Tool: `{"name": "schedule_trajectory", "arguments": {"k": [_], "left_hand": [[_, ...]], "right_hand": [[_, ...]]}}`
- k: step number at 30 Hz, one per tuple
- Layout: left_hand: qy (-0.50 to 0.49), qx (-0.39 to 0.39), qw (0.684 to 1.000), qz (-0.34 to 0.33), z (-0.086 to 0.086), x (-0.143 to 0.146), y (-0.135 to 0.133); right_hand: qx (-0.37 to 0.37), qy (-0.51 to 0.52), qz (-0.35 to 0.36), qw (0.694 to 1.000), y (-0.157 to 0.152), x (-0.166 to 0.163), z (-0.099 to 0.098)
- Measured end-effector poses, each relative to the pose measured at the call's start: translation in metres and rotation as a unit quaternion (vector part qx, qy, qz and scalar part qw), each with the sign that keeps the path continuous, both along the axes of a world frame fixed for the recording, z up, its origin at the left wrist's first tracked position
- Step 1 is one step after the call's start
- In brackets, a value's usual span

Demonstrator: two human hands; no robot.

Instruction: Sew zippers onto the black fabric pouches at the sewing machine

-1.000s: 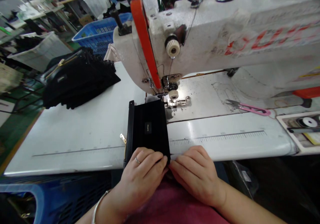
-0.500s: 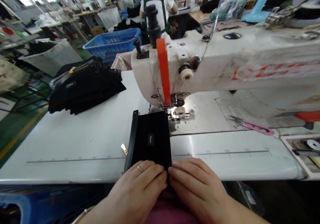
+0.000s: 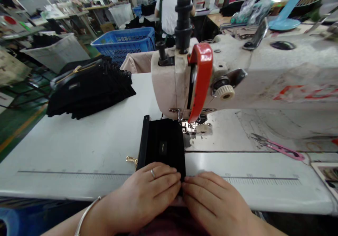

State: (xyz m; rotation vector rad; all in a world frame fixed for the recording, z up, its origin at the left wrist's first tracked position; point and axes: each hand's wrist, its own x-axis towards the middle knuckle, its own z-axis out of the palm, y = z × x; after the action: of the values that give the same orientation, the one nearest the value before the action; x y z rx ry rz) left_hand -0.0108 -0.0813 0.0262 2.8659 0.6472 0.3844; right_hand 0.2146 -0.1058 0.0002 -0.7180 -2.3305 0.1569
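A black zip pouch (image 3: 169, 137) with a small label and a gold zip pull lies on the machine table, its far right corner at the presser foot (image 3: 194, 126) of the sewing machine (image 3: 179, 84). Across the pouch's near end rests my left hand (image 3: 155, 186), wearing a ring, its fingers closed together over the fabric. Beside it, my right hand (image 3: 211, 197) has its fingertips pressed together at the pouch's near right edge. Both thumbs are mostly hidden, and so is the pouch's near end under the fingers.
A stack of black pouches (image 3: 92, 88) lies on the table's left. Pink thread snips (image 3: 280, 148) are on the right of the machine bed. Beyond the table stand a blue plastic basket (image 3: 126, 44) and a person in a white top (image 3: 171, 7). A ruler scale (image 3: 76, 172) runs along the front.
The camera view has shifted and come nearer the machine. Both hands keep their hold at the pouch's near end, and the pouch's far corner stays by the presser foot. The zip pull has swung outward.
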Motion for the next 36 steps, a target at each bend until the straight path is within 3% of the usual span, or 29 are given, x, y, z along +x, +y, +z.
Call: {"name": "schedule_trajectory", "arguments": {"k": [3,11,22,36], "left_hand": [[-0.014,-0.014,0.999,-0.034,0.002,-0.003,0.004],[-0.047,-0.024,0.998,-0.033,0.001,-0.004,0.023],[-0.056,-0.01,0.998,-0.036,-0.006,-0.003,0.054],[-0.083,0.08,0.992,-0.056,-0.019,-0.001,0.095]], "right_hand": [[-0.004,0.001,-0.008,1.0,0.005,0.0,0.0],[-0.086,-0.023,0.034,0.996,0.021,0.008,0.004],[-0.09,-0.072,0.018,0.993,0.042,0.012,-0.001],[-0.057,-0.125,-0.026,0.99,0.079,0.007,0.003]]}}
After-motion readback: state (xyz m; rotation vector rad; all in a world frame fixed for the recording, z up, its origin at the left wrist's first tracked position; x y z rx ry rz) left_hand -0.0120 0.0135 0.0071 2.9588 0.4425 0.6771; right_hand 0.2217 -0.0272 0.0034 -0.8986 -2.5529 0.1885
